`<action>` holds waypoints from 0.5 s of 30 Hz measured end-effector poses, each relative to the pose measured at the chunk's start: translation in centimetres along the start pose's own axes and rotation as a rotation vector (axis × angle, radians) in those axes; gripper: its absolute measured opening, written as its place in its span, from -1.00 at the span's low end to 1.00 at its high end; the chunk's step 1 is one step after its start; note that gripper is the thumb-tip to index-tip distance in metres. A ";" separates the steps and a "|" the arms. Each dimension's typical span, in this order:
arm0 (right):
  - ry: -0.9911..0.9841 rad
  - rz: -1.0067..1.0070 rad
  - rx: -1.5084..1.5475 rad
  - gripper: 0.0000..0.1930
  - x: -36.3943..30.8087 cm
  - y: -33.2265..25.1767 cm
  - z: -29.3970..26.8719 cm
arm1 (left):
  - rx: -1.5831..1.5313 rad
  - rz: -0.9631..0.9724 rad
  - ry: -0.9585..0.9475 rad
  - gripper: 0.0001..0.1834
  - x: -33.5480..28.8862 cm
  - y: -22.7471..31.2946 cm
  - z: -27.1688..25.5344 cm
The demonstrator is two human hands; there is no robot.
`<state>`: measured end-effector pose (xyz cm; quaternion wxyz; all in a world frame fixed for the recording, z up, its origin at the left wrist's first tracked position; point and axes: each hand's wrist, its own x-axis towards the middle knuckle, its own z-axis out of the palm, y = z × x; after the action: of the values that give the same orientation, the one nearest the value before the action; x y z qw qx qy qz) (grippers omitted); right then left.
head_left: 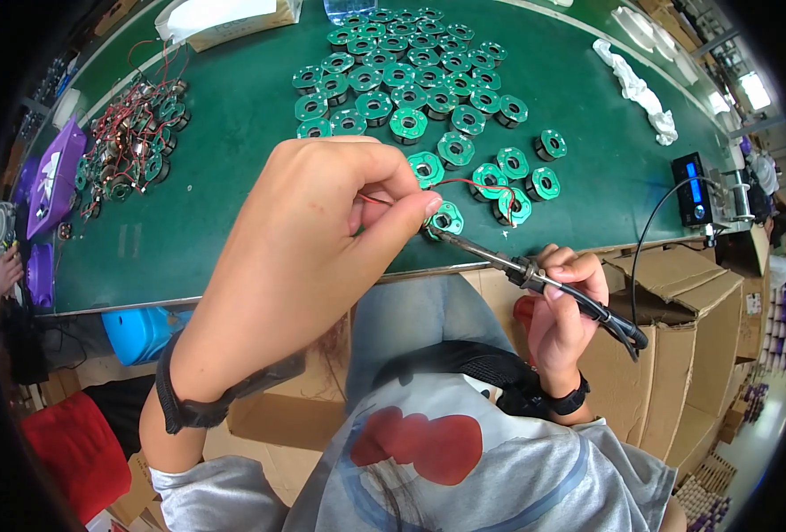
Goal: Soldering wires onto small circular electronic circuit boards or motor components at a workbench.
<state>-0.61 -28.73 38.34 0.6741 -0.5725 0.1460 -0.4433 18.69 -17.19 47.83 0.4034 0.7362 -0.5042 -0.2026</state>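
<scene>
My left hand is pinched round a thin red wire, whose free length loops to the right over nearby boards. Under its fingertips, at the near table edge, sits a green ring-shaped circuit board on a dark coil-like body. My right hand grips a soldering iron, its cable trailing back past the wrist. The iron's tip points left and meets the board close to the left fingertips. Those fingers partly hide the exact contact point.
Rows of similar boards spread across the green table. To the left lie a heap of wired boards and a purple tray. A black soldering station and crumpled white tissue are right. Cardboard boxes stand below; another person's hand shows far left.
</scene>
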 end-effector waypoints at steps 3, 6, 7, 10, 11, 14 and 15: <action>-0.003 -0.002 0.001 -0.87 0.0 0.0 0.0 | 0.009 0.018 0.006 -0.92 0.0 0.0 0.0; -0.001 -0.002 0.007 -0.87 -0.1 -0.1 0.0 | 0.015 0.021 0.004 -0.92 0.0 0.0 0.1; 0.001 0.002 0.012 -0.87 -0.1 -0.1 0.0 | -0.005 0.033 0.023 -0.91 0.0 0.0 0.2; 0.027 -0.053 0.005 -0.88 -0.2 0.2 -0.2 | 0.006 0.052 0.040 -0.91 -0.1 -0.1 0.1; 0.026 -0.052 0.005 -0.88 -0.1 0.0 -0.3 | 0.036 0.061 0.039 -0.91 -0.1 -0.1 0.0; 0.082 -0.066 -0.070 -0.86 0.1 -0.9 -0.5 | 0.133 0.095 0.057 -0.92 -0.7 0.1 -0.7; 0.086 -0.056 -0.006 -0.86 0.2 -1.2 -0.6 | 0.135 0.092 0.061 -0.92 -1.1 0.1 -1.0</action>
<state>-1.37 -29.22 39.31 0.6527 -0.5588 0.1604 -0.4858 18.87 -15.79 48.41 0.3770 0.7435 -0.5375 -0.1268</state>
